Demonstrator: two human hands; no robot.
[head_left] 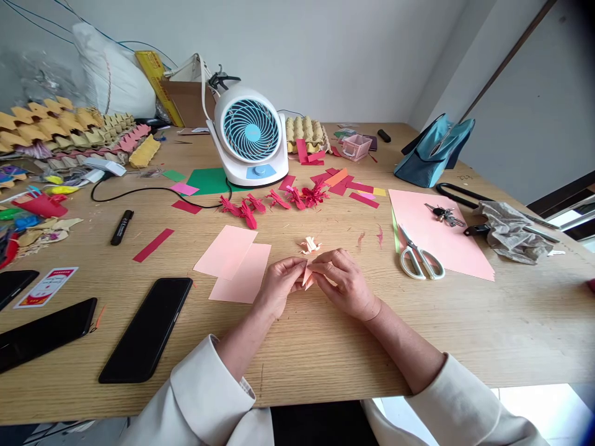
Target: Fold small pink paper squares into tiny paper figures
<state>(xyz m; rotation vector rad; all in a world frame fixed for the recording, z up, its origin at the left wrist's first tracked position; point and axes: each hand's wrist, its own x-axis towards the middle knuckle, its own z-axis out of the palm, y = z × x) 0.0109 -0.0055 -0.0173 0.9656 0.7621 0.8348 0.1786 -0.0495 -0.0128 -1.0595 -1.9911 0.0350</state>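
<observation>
Pinching a small folded piece of peach paper (307, 277) between your two hands, you have it in front of you over the wooden table (325, 353); whether it touches the tabletop cannot be told from this angle. Your left hand (282, 282) grips its left side between thumb and fingers, and your right hand (343, 280) has its fingers closed on the other side, so parts of the piece are hidden. Just beyond your fingers sits a pale peach folded paper figure (310, 245), with thin points sticking out. Near your left hand, two pale pink paper rectangles (223, 251) lie flat, one overlapping the other. Farther back, in front of the white desktop fan (251, 133), you have an uneven row of red folded paper figures (247, 214), bunched most closely at its right end. To your right, white-handled scissors (421, 257) rest partly on a large pink paper sheet (446, 232), which also bears a bunch of keys (447, 215). On your left, a black smartphone (146, 328) lies at a slant, with a red paper strip (154, 245) and a black marker (122, 227) beyond it.
</observation>
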